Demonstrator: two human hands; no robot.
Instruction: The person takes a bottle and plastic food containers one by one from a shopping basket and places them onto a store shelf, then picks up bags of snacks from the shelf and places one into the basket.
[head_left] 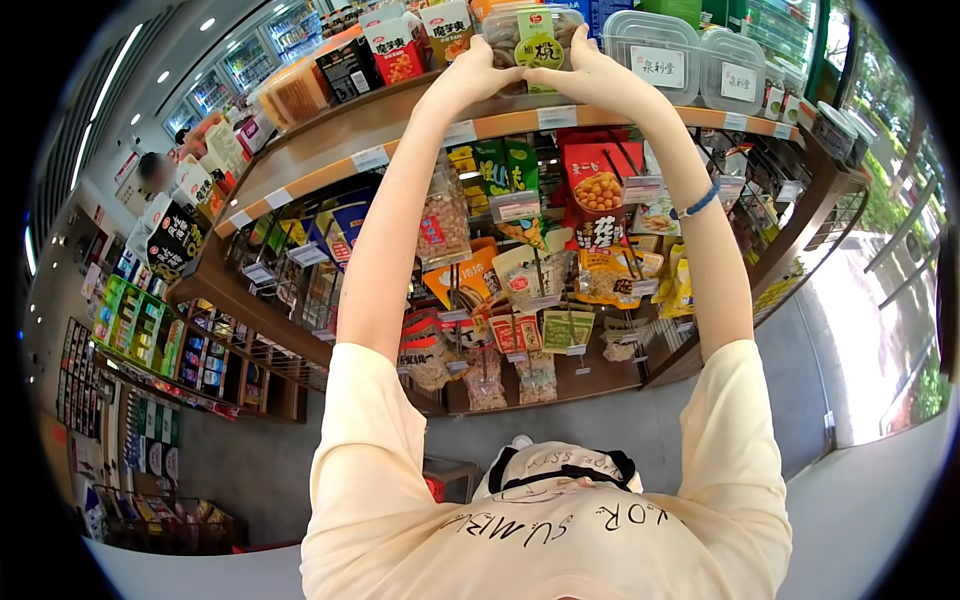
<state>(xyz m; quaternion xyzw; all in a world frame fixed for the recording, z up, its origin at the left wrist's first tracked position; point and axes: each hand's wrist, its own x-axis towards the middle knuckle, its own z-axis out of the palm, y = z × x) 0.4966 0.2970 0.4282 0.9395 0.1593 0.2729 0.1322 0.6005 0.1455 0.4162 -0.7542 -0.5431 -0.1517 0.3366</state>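
Note:
Both my arms reach up to the top shelf of a wooden snack rack. My left hand [470, 74] and my right hand [588, 76] grip a clear plastic food tub [537, 42] from its two sides, thumbs meeting at its lower front. A round green label with Chinese characters marks the tub, and brownish food shows through the plastic. Left of it stand a white-and-orange snack box [447, 30] and a red-and-white snack box [393, 45]. On the right sits a clear tub with a white label [655, 62].
Below the shelf edge [370, 160], bagged snacks hang on hooks, among them a red bag [598, 180] and an orange bag [468, 275]. More stocked shelves [135, 325] stand at left. A blurred person [155, 170] is beyond the rack. A glass window [875, 280] lies at right.

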